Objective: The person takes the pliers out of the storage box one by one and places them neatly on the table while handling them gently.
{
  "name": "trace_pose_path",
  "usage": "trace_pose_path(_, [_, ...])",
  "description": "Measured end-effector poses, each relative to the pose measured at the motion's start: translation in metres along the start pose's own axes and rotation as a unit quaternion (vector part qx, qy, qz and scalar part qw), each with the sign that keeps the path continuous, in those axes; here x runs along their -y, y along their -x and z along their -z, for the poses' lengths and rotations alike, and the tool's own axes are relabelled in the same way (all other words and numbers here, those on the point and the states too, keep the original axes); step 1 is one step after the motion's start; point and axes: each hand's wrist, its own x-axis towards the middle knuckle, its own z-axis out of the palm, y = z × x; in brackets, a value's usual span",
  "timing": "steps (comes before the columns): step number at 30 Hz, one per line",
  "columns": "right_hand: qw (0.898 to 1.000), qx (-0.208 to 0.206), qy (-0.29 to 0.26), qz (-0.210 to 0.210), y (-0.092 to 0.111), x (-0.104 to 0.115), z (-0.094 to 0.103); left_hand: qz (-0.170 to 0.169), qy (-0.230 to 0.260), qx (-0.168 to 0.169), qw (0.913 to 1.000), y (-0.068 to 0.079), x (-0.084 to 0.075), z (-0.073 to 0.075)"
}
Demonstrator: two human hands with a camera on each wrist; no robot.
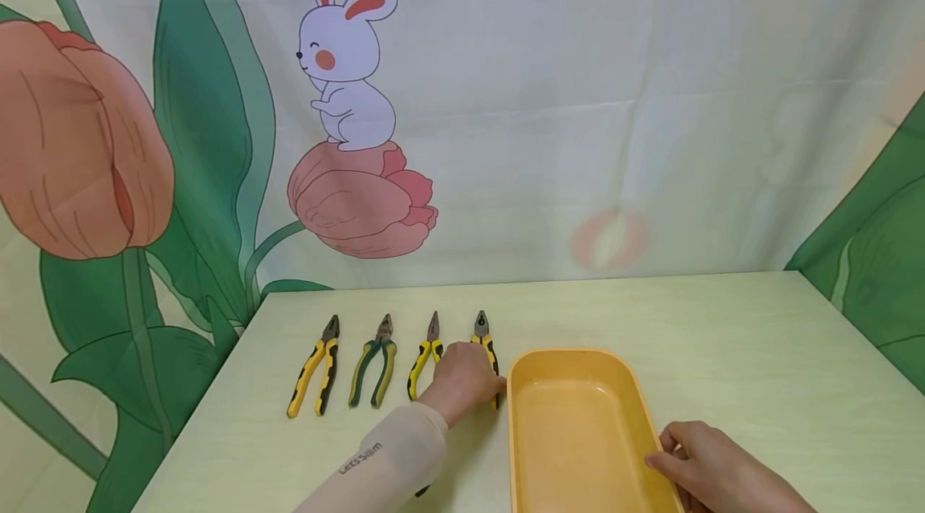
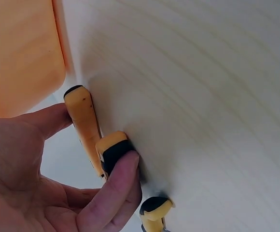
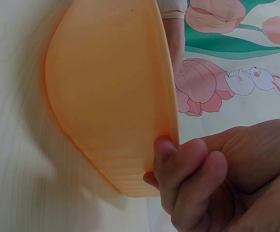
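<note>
My left hand [image 1: 468,376] reaches over the rightmost pair of combination pliers [image 1: 482,324], which has yellow and black handles. In the left wrist view, its thumb and fingers grip the pliers' two handles [image 2: 84,116] from opposite sides. My right hand [image 1: 711,461] pinches the right rim of a yellow-orange plastic tray [image 1: 515,449], fingers on the outside and thumb over the edge. The right wrist view shows those curled fingers [image 3: 198,169] at the tray's rim. Just left of my left hand lie the yellow-and-black long-nose pliers [image 1: 433,327], partly hidden by it.
Farther left on the pale table [image 1: 759,344] lie green-handled pliers [image 1: 373,360] and another yellow-and-black pair of pliers [image 1: 315,364]. A small dark tip [image 1: 422,490] pokes out below my left forearm. A printed cloth with a rabbit [image 1: 354,79] hangs behind the table.
</note>
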Motion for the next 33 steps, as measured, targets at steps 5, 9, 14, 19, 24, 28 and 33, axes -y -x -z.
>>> trace_pose_path(5, [1.000,0.002,-0.001,-0.010,-0.002,0.000,0.000,0.004,0.003,0.001,1.0000,0.002,-0.001,0.002])
trace_pose_path(9, [1.000,0.005,0.002,-0.012,-0.002,0.001,0.000,0.005,-0.003,-0.003,1.0000,0.002,-0.001,0.002])
trace_pose_path(14, [1.000,0.011,0.003,-0.018,-0.002,0.002,0.001,0.006,-0.008,-0.004,0.9999,0.002,0.000,0.000])
trace_pose_path(19, [1.000,0.012,0.002,-0.017,-0.001,0.002,0.001,0.005,-0.008,-0.001,1.0000,0.004,0.000,0.001])
trace_pose_path(24, [1.000,0.014,0.002,-0.020,-0.001,0.001,0.001,-0.006,0.000,0.000,1.0000,0.009,0.000,0.003])
trace_pose_path(28, [0.999,0.021,-0.006,-0.024,-0.003,0.000,0.001,-0.015,0.000,-0.003,0.9999,0.012,0.001,0.002])
trace_pose_path(33, [1.000,0.012,-0.005,0.003,-0.002,-0.003,0.003,-0.017,0.004,-0.011,0.9998,0.019,0.001,0.004])
